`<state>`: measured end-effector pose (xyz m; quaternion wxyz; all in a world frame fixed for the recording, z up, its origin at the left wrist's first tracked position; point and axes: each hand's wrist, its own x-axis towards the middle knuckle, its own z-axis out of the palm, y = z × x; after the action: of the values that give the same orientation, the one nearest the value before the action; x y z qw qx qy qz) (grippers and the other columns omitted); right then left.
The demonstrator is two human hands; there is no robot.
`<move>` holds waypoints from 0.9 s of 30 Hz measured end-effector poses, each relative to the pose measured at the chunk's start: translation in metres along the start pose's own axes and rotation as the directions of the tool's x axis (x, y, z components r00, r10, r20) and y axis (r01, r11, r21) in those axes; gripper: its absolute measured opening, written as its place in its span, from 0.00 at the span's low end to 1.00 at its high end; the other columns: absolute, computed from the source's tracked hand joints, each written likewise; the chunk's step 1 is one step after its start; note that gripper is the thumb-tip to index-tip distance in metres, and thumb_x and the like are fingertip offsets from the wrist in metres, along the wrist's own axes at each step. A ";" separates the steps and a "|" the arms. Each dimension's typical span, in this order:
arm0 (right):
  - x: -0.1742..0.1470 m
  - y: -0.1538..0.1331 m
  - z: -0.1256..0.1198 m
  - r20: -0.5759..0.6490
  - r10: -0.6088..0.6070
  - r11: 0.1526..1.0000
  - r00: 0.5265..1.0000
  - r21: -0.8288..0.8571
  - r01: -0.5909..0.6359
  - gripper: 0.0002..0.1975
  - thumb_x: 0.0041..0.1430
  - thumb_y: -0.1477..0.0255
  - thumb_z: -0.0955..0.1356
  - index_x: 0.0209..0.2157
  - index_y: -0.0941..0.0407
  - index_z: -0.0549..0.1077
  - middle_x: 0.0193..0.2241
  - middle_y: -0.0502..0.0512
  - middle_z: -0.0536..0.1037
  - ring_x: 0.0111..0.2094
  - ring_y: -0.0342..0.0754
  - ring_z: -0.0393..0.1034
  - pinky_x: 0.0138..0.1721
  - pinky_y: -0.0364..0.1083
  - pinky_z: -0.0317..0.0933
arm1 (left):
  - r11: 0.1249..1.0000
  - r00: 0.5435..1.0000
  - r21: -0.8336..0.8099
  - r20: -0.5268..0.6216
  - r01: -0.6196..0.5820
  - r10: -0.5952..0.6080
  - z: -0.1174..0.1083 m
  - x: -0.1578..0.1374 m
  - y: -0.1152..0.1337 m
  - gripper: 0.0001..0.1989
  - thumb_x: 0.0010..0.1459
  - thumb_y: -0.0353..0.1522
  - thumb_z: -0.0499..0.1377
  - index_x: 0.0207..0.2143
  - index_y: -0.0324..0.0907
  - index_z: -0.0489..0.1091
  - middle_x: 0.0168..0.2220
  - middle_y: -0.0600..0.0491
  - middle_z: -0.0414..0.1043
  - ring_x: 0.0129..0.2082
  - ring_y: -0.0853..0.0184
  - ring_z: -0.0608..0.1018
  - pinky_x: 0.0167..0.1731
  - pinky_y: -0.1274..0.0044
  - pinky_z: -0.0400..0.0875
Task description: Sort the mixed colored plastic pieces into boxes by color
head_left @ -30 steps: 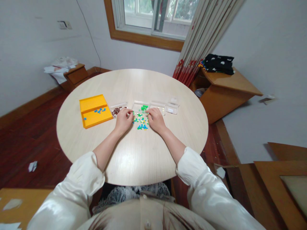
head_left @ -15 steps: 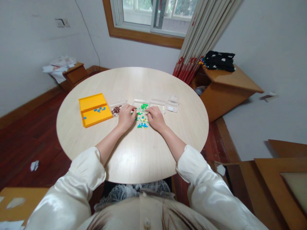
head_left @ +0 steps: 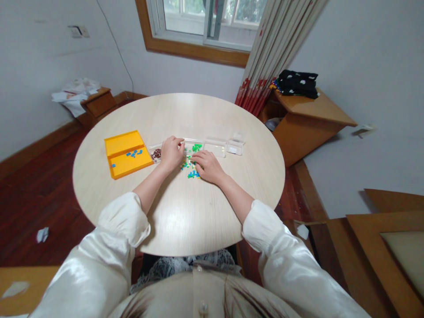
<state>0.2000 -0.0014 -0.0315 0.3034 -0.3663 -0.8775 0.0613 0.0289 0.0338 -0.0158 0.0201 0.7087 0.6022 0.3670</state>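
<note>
Between my hands lies a loose pile of small green, blue and yellow pieces [head_left: 193, 174] on the round table. My left hand [head_left: 171, 153] is over the near left edge of a clear box with green pieces [head_left: 196, 147], its thumb and fingers drawn together; anything in that pinch is too small to make out. Fingers bent together, my right hand [head_left: 208, 166] reaches into the upper part of the pile, and what its fingertips hold is hidden. Partly covered by my left hand is a clear box of dark brown pieces [head_left: 156, 153].
An open yellow case [head_left: 129, 165] with several blue pieces sits on the left of the table [head_left: 185, 221]. Right of the green pieces stand a clear box with a few pale pieces [head_left: 214, 149] and a small lidded clear box [head_left: 235, 148]. A wooden cabinet [head_left: 311, 119] stands beyond the table's right edge.
My left hand has moved up towards the clear boxes, away from the pile. My right hand has shifted left and slightly down, over the pile. The view has turned a little to the right.
</note>
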 end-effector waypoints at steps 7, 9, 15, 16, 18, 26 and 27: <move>0.000 -0.005 -0.002 0.100 -0.037 0.999 0.994 -0.021 0.040 0.17 0.57 0.77 0.61 0.46 0.56 0.73 0.48 0.56 0.74 0.53 0.53 0.60 0.52 0.55 0.54 | 0.998 0.999 -0.042 0.021 -0.048 0.048 -0.008 -0.015 0.001 0.11 0.57 0.30 0.51 0.37 0.39 0.71 0.33 0.48 0.70 0.38 0.61 0.71 0.43 0.70 0.62; 0.000 -0.004 -0.001 0.101 -0.038 0.999 0.994 -0.015 0.039 0.16 0.57 0.77 0.61 0.46 0.57 0.73 0.48 0.57 0.75 0.53 0.54 0.61 0.52 0.56 0.53 | 0.995 0.996 -0.041 0.034 -0.086 0.087 -0.010 -0.020 0.002 0.10 0.57 0.30 0.51 0.36 0.39 0.71 0.33 0.48 0.69 0.38 0.62 0.70 0.42 0.70 0.62; 0.000 -0.004 -0.001 0.080 -0.028 0.999 0.996 -0.019 0.029 0.15 0.59 0.76 0.61 0.44 0.57 0.74 0.45 0.57 0.76 0.50 0.53 0.62 0.50 0.54 0.54 | 0.978 0.971 -0.011 0.115 -0.209 0.209 -0.010 -0.035 -0.003 0.09 0.55 0.30 0.53 0.33 0.39 0.72 0.31 0.48 0.67 0.35 0.62 0.69 0.38 0.71 0.63; 0.000 -0.004 -0.001 0.078 -0.022 0.999 0.997 -0.022 0.024 0.15 0.59 0.77 0.61 0.44 0.57 0.74 0.45 0.57 0.76 0.50 0.53 0.62 0.50 0.54 0.54 | 0.974 0.966 0.002 0.125 -0.227 0.225 -0.009 -0.037 -0.005 0.09 0.55 0.29 0.53 0.33 0.39 0.72 0.32 0.48 0.67 0.35 0.63 0.69 0.38 0.70 0.63; 0.000 -0.003 -0.001 0.076 -0.008 1.000 0.997 -0.030 0.010 0.15 0.59 0.77 0.60 0.44 0.58 0.74 0.44 0.59 0.76 0.49 0.52 0.63 0.49 0.53 0.55 | 0.966 0.958 0.031 0.136 -0.258 0.252 -0.007 -0.039 -0.009 0.09 0.55 0.29 0.53 0.33 0.39 0.73 0.32 0.48 0.67 0.35 0.63 0.69 0.37 0.70 0.63; -0.001 -0.001 -0.001 0.083 0.001 0.999 0.997 -0.045 0.002 0.15 0.58 0.78 0.60 0.42 0.58 0.74 0.42 0.59 0.75 0.46 0.52 0.62 0.46 0.51 0.55 | 0.945 0.945 0.108 0.149 -0.310 0.293 -0.004 -0.041 -0.011 0.13 0.56 0.28 0.51 0.38 0.39 0.74 0.33 0.47 0.67 0.35 0.62 0.68 0.36 0.70 0.63; -0.001 -0.002 -0.001 0.090 -0.009 0.999 0.996 -0.046 0.013 0.14 0.58 0.78 0.60 0.42 0.57 0.74 0.42 0.58 0.75 0.46 0.52 0.62 0.46 0.51 0.55 | 0.943 0.943 0.111 0.153 -0.315 0.297 -0.005 -0.041 -0.010 0.13 0.56 0.28 0.50 0.38 0.39 0.74 0.33 0.46 0.67 0.35 0.62 0.68 0.36 0.70 0.63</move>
<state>0.2001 -0.0038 -0.0302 0.2551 -0.3653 -0.8935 0.0557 0.0174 -0.0009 -0.0378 -0.0445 0.8165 0.5053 0.2757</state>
